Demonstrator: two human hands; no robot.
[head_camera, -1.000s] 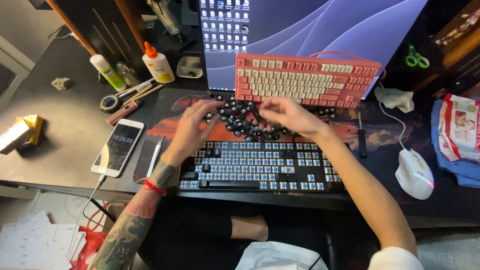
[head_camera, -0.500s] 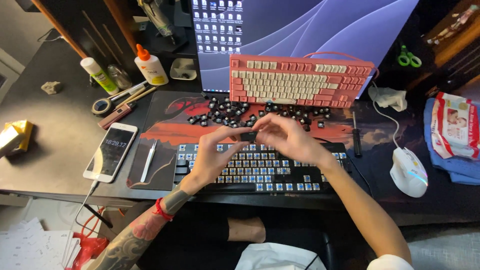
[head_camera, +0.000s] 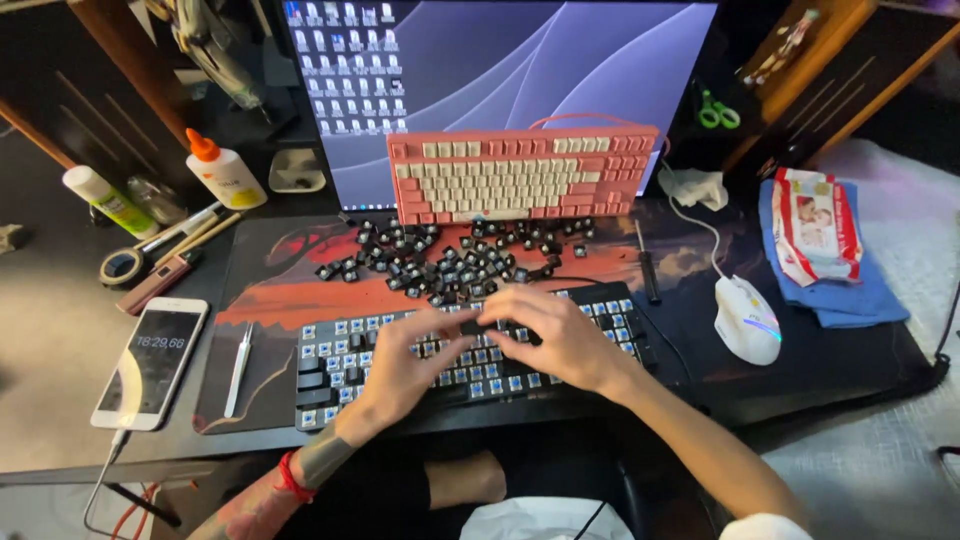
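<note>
Keycap (head_camera: 478, 325), small, light, slippery plastic, pinched over the dark keyboard (head_camera: 470, 355).
Fingers of my left hand (head_camera: 405, 370) and right hand (head_camera: 555, 340) close on its sides; loose keycaps (head_camera: 450, 262) lie just behind the keyboard.

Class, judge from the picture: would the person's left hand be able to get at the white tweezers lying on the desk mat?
Probably yes. The left hand rests on the black keyboard, and the white tweezers lie uncovered on the desk mat just beyond the keyboard's left end, with nothing between.
</note>
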